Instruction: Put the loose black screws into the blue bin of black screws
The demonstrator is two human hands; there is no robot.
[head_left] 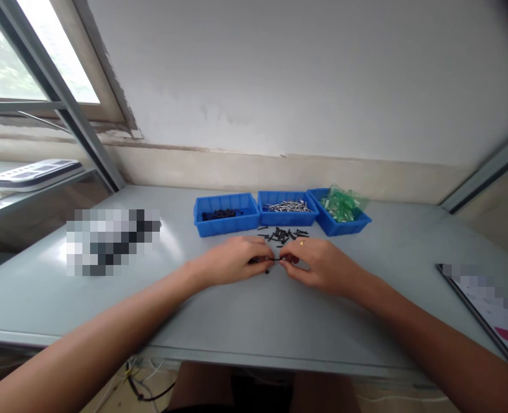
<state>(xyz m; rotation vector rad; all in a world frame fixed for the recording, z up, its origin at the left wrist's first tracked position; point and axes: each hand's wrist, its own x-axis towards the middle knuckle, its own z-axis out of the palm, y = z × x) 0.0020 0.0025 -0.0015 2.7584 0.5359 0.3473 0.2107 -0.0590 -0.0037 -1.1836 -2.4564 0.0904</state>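
Note:
In the head view, my left hand (239, 261) and my right hand (322, 265) meet fingertip to fingertip above the grey tabletop. A thin black screw (278, 259) spans the small gap, pinched by both. Dark bits also show under the curled fingers of each hand, too small to make out. Just beyond the fingers lies a loose pile of black screws (283, 234). Behind it stand three blue bins: the left bin (228, 226) contains black screws, the middle bin (287, 219) silver nails or screws, the right bin (348, 229) green-tinted plastic bags.
A pixelated object (111, 241) lies on the table (236, 321) to the left. At the right edge is a dark-framed flat panel (473, 312), partly pixelated. Metal posts and a wall bound the table's back; cables (146, 393) hang below its front edge.

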